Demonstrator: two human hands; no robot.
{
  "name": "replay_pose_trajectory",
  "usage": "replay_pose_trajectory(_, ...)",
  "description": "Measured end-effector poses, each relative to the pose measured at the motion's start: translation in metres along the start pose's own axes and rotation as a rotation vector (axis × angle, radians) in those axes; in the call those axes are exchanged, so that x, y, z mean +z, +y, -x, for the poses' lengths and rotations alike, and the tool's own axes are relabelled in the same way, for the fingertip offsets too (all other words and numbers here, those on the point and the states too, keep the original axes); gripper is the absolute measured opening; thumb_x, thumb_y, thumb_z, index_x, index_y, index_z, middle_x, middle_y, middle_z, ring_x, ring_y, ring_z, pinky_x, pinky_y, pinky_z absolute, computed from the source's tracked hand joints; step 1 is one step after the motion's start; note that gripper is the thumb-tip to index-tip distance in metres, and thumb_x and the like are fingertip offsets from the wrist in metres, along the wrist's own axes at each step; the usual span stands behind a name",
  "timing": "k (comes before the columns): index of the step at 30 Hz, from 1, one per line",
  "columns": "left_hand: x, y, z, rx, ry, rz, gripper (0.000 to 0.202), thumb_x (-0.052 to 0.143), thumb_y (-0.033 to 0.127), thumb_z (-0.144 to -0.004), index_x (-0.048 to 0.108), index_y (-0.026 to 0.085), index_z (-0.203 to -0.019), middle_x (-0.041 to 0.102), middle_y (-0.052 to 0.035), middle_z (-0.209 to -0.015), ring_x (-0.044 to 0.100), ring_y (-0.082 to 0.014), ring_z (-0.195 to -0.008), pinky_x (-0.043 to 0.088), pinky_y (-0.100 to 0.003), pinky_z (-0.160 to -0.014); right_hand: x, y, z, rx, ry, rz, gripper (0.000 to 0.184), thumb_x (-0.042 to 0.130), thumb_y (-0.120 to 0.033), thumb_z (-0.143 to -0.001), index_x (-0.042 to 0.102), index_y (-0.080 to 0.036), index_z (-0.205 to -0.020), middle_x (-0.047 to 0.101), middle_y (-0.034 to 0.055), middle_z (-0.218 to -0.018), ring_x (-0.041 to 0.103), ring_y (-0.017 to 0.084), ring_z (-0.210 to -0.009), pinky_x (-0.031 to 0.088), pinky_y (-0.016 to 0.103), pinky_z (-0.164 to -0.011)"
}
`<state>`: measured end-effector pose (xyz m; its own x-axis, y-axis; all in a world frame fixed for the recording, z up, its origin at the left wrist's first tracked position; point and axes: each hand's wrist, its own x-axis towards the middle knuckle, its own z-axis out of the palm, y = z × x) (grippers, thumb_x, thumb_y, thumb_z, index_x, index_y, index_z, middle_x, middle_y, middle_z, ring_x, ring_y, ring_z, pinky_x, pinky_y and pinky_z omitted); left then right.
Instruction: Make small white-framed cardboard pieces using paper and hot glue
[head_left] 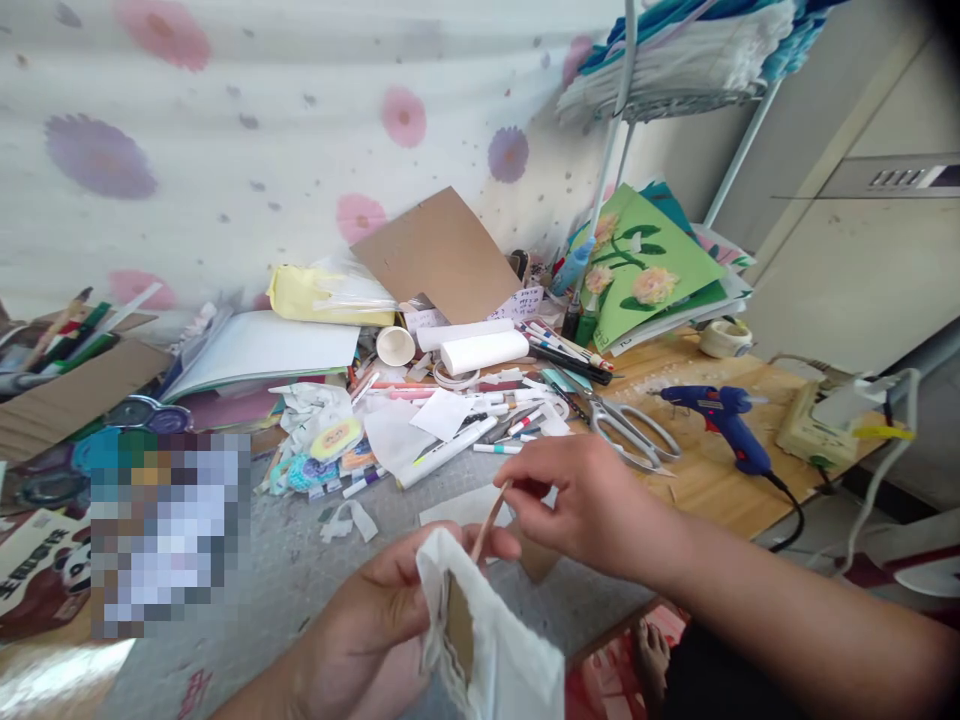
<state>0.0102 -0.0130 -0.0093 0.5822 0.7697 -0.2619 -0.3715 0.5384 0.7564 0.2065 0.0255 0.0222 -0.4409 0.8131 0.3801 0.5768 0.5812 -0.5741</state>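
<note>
My left hand [386, 610] is closed on a white cloth-like or paper cover [525, 650] near the bottom of the view. Brown cardboard [459, 625] shows through the cover's open side. A narrow tan strip [489, 522] rises beside the cover's top edge, its upper end pinched between the fingertips of my right hand [566, 495]. The strip's lower end passes behind the cover, by my left fingers, so I cannot tell what it touches there. Behind my hands, a white sheet [469, 505] and a brown cardboard piece [536, 555] lie on the grey mat [300, 560].
Heaped beyond my hands are markers [450, 450], paper scraps and white rolls [484, 350]. To the right lie large scissors [634, 425], a blue glue gun [720, 415] with its cord, and a power strip [817, 425]. A cardboard sheet [442, 250] leans at the back.
</note>
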Motion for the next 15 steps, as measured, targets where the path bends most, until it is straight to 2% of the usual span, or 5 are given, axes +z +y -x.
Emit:
replay_pose_trajectory(3, -0.002, -0.007, 0.0, -0.029, -0.121, 0.048, 0.019, 0.075, 0.034, -0.067, 0.069, 0.018, -0.075, 0.057, -0.0025, -0.081, 0.049, -0.0115, -0.068, 0.038, -0.023, -0.065, 0.005, 0.002, 0.005, -0.09, 0.009, 0.268, 0.017, 0.05, -0.01, -0.072, 0.06, -0.015, -0.06, 0.055, 0.0005, -0.055, 0.044, 0.011, -0.053, 0.03, 0.025, -0.053)
replay_pose_trajectory(6, -0.003, -0.012, 0.002, -0.026, -0.139, 0.048, 0.017, 0.075, 0.032, -0.067, 0.067, 0.018, -0.07, 0.056, -0.0031, -0.084, 0.047, -0.0107, -0.067, 0.036, -0.022, -0.062, 0.011, 0.003, 0.008, -0.149, 0.043, 0.406, 0.016, 0.048, -0.012, -0.071, 0.058, -0.015, -0.06, 0.054, 0.0017, -0.056, 0.042, 0.013, -0.053, 0.024, 0.028, -0.052)
replay_pose_trajectory(10, 0.001, -0.012, 0.004, -0.028, -0.15, 0.029, 0.02, 0.076, 0.033, -0.066, 0.068, 0.017, -0.075, 0.055, -0.0036, -0.088, 0.045, -0.0091, -0.066, 0.034, -0.021, -0.061, 0.012, 0.005, 0.008, -0.147, 0.057, 0.395, 0.016, 0.047, -0.012, -0.068, 0.055, -0.017, -0.056, 0.051, 0.0009, -0.054, 0.041, 0.013, -0.053, 0.024, 0.027, -0.051)
replay_pose_trajectory(12, 0.001, -0.011, 0.005, -0.023, -0.165, 0.045, 0.02, 0.075, 0.033, -0.067, 0.068, 0.016, -0.075, 0.055, -0.004, -0.089, 0.046, -0.0092, -0.066, 0.035, -0.02, -0.061, 0.008, 0.007, 0.005, -0.121, 0.07, 0.359, 0.017, 0.046, -0.012, -0.069, 0.056, -0.017, -0.056, 0.052, 0.0011, -0.054, 0.044, 0.013, -0.054, 0.027, 0.026, -0.052)
replay_pose_trajectory(15, 0.0, -0.008, 0.005, -0.032, -0.19, 0.089, 0.014, 0.072, 0.029, -0.071, 0.066, 0.016, -0.073, 0.057, -0.0043, -0.094, 0.05, -0.009, -0.068, 0.036, -0.02, -0.061, -0.002, 0.014, 0.001, -0.026, 0.16, 0.258, 0.018, 0.046, -0.01, -0.069, 0.06, -0.016, -0.059, 0.058, 0.0021, -0.058, 0.051, 0.013, -0.057, 0.034, 0.024, -0.055)
